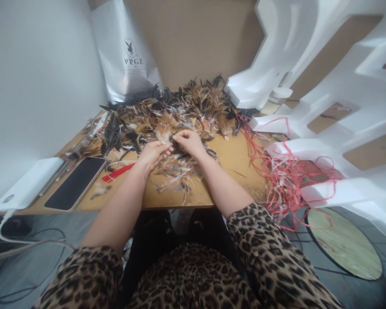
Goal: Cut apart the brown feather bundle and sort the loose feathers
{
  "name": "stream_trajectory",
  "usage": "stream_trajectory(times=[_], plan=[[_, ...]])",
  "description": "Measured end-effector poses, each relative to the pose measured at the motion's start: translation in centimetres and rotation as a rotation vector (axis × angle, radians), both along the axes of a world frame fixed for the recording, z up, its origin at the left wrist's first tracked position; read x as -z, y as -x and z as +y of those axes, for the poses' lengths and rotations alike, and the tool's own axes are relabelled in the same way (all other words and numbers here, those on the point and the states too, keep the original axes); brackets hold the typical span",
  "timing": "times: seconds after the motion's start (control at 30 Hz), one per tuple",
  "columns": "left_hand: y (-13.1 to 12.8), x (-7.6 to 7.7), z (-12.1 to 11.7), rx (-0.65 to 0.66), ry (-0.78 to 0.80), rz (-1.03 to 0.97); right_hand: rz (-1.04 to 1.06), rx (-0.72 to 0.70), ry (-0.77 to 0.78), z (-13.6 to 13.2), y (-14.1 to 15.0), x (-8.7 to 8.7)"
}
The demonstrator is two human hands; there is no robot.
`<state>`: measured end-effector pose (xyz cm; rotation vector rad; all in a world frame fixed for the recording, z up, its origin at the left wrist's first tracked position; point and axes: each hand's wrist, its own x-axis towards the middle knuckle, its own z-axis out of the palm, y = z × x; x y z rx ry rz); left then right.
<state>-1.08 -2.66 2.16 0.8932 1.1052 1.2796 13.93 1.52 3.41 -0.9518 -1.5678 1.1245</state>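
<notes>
My left hand is closed, thumb against the fingers, around the base of a tuft of light brown feathers. Close beside it, my right hand pinches at the same tuft, near a dark feather. What exactly sits between the right fingertips is too small to make out. Behind both hands spreads a big pile of brown and black feathers. Loose feather scraps lie on the wooden table under my wrists. Left of my left hand are red scissors or tweezers-like handles, partly covered by my forearm.
A phone and a white power bank with a cable lie at the left. Tangled red strings hang over the right edge by white foam pieces. A silver bag stands behind; a round mirror-like disc is on the floor.
</notes>
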Motion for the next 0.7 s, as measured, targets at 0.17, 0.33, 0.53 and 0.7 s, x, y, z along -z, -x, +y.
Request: stream_trajectory(times=[0.17, 0.33, 0.53, 0.7], plan=[[0.3, -0.4, 0.3, -0.126, 0.014, -0.159, -0.109, -0.003, 0.012, 0.3, -2.7, -1.8], [0.5, -0.3, 0.6, -0.156, 0.018, -0.217, -0.512, -0.361, -0.02, -0.3, -4.4, -3.0], [0.7, 0.0, 0.8, -0.16, 0.017, -0.249, -0.97, -0.514, -0.017, -2.8, -3.9, -4.6], [0.7, 0.0, 0.8, -0.156, 0.02, -0.266, -1.258, -0.43, -0.189, -4.7, -2.3, -4.7]])
